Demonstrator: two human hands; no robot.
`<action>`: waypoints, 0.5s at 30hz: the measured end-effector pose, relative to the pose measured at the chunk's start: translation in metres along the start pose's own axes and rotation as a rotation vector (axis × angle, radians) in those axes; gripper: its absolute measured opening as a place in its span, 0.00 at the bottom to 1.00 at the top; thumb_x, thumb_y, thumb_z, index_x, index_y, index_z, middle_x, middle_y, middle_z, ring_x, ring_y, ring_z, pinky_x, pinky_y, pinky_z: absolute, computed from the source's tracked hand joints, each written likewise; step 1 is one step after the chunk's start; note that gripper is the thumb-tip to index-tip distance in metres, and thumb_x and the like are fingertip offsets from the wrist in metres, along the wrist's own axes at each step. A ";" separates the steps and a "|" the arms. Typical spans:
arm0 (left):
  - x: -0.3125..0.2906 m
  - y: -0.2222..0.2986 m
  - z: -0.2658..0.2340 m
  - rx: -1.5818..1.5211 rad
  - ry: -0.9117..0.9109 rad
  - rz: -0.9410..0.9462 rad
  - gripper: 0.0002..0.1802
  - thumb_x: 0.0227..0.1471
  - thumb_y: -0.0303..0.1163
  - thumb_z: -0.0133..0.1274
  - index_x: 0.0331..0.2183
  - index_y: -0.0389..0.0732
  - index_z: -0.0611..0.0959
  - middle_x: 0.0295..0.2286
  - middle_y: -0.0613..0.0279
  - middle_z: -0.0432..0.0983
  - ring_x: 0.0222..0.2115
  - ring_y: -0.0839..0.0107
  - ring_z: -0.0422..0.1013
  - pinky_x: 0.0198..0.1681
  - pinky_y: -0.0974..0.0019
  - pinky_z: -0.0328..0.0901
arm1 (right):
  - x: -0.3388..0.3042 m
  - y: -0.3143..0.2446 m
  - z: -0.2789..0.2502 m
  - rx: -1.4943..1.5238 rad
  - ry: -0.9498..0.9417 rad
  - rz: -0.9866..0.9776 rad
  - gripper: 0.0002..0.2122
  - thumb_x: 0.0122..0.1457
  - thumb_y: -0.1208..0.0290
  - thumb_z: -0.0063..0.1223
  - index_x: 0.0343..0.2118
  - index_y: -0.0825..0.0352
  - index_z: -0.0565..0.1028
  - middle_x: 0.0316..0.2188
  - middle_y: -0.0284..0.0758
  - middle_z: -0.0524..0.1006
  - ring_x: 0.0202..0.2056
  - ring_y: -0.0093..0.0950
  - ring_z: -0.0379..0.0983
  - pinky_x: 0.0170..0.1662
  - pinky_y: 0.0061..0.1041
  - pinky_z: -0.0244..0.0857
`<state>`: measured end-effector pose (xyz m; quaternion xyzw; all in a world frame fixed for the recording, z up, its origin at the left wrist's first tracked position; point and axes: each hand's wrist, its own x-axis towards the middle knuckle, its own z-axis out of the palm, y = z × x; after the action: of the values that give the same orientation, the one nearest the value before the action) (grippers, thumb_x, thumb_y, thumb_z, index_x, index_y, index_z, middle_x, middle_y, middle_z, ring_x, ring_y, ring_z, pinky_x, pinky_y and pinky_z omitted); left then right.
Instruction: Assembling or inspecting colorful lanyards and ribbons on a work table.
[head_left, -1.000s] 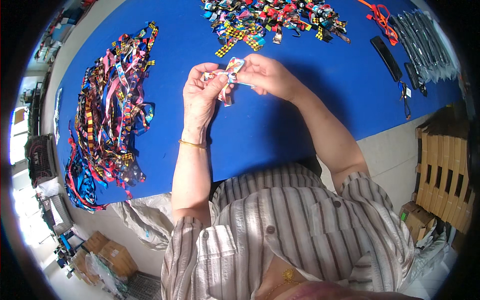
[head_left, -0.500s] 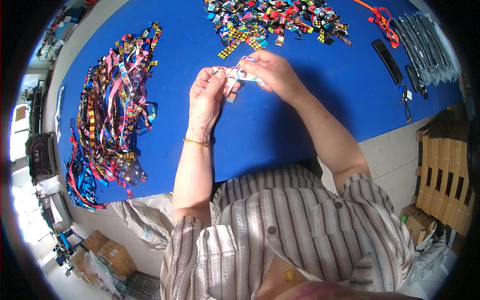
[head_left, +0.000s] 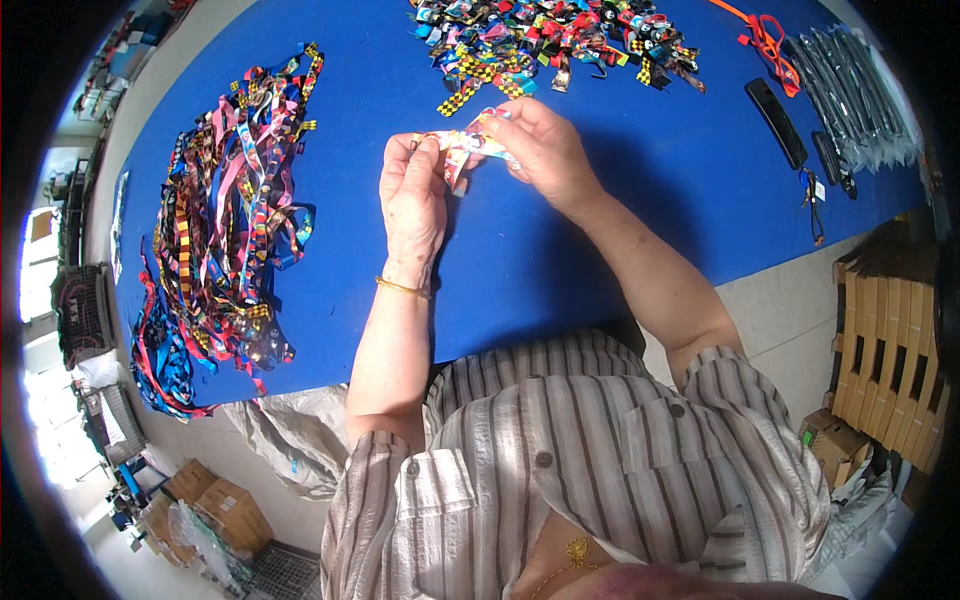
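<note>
Between my two hands is a light, colourfully printed ribbon strap [head_left: 462, 148], folded or crossed over itself, with a short end hanging down. My left hand [head_left: 412, 178] pinches its left side between thumb and fingers. On the other side, my right hand [head_left: 545, 150] grips the strap with thumb and fingertips. Both hands are held over the blue table [head_left: 370, 290]. A long heap of printed ribbon straps [head_left: 225, 210] lies to the left. Beyond my hands is a pile of short, knotted-looking strap bundles [head_left: 560, 40].
At the right lie a black phone [head_left: 775, 122], a small dark object with a cord [head_left: 826, 158], an orange strap [head_left: 770, 55] and a row of plastic-wrapped dark packets [head_left: 855, 95]. Cardboard boxes [head_left: 225, 510] stand on the floor at left, a slatted brown stack [head_left: 890, 350] at right.
My left hand has shifted slightly to the right. My right hand has turned a little, and the strap's crossed part and hanging end have changed shape between them.
</note>
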<state>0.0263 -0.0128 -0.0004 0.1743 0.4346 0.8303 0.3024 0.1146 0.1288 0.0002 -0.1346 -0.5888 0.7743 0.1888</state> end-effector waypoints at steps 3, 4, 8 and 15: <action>0.000 0.000 -0.001 -0.033 0.007 0.020 0.06 0.64 0.30 0.45 0.39 0.38 0.70 0.34 0.53 0.78 0.31 0.67 0.77 0.37 0.68 0.71 | 0.000 0.002 -0.001 0.039 -0.047 -0.027 0.07 0.65 0.69 0.51 0.39 0.66 0.74 0.25 0.28 0.75 0.18 0.11 0.58 0.18 0.14 0.49; -0.001 0.001 0.000 -0.034 -0.028 -0.025 0.07 0.63 0.31 0.47 0.40 0.38 0.71 0.34 0.53 0.78 0.31 0.68 0.77 0.36 0.68 0.71 | 0.000 0.001 -0.002 0.031 -0.033 -0.016 0.07 0.65 0.69 0.51 0.39 0.66 0.74 0.26 0.28 0.75 0.18 0.11 0.59 0.18 0.14 0.50; 0.000 -0.002 -0.001 0.051 -0.071 -0.099 0.08 0.61 0.32 0.52 0.39 0.38 0.74 0.32 0.56 0.79 0.29 0.72 0.77 0.34 0.71 0.70 | 0.000 -0.001 -0.002 -0.035 0.002 -0.016 0.07 0.64 0.68 0.53 0.36 0.67 0.75 0.22 0.26 0.74 0.17 0.10 0.62 0.18 0.13 0.53; 0.000 -0.001 -0.009 0.135 -0.058 -0.110 0.06 0.58 0.29 0.56 0.36 0.38 0.77 0.26 0.62 0.78 0.25 0.74 0.75 0.27 0.75 0.68 | 0.002 0.004 -0.007 -0.065 -0.076 -0.055 0.07 0.63 0.70 0.55 0.36 0.69 0.77 0.28 0.29 0.78 0.26 0.12 0.70 0.27 0.13 0.64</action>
<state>0.0214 -0.0174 -0.0066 0.1940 0.4896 0.7757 0.3478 0.1154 0.1343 -0.0057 -0.0949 -0.6237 0.7539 0.1833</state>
